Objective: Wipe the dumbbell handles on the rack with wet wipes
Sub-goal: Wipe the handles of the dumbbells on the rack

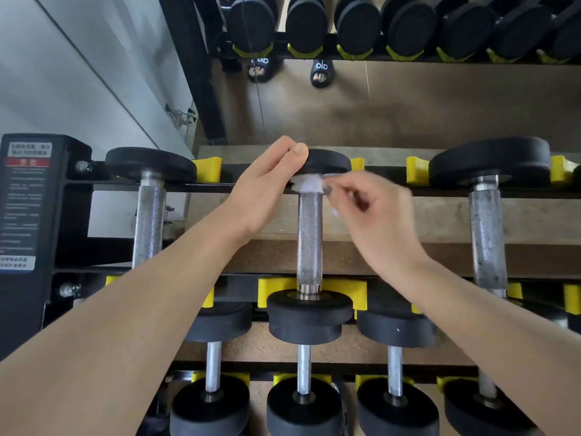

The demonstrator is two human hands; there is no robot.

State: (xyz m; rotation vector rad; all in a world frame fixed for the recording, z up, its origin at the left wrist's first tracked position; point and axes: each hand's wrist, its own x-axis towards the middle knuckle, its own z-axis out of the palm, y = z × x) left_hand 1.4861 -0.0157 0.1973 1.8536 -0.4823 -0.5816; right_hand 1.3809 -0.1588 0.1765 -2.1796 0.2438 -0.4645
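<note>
A black dumbbell with a knurled metal handle [309, 237] lies across the top tier of the rack, in the middle of the head view. A white wet wipe [307, 185] is wrapped around the far end of that handle, just under the far black weight [328, 162]. My left hand [265, 190] grips that far weight, thumb on its top edge. My right hand [374, 215] pinches the wipe's right side with thumb and fingertips; it is motion-blurred.
Two more dumbbells sit on the same tier, left [147, 215] and right [487, 228], in yellow cradles [207, 168]. A lower tier holds several smaller dumbbells [304, 369]. A mirror behind reflects the rack and sandalled feet [320, 72]. A black frame post with a warning label [26, 202] stands left.
</note>
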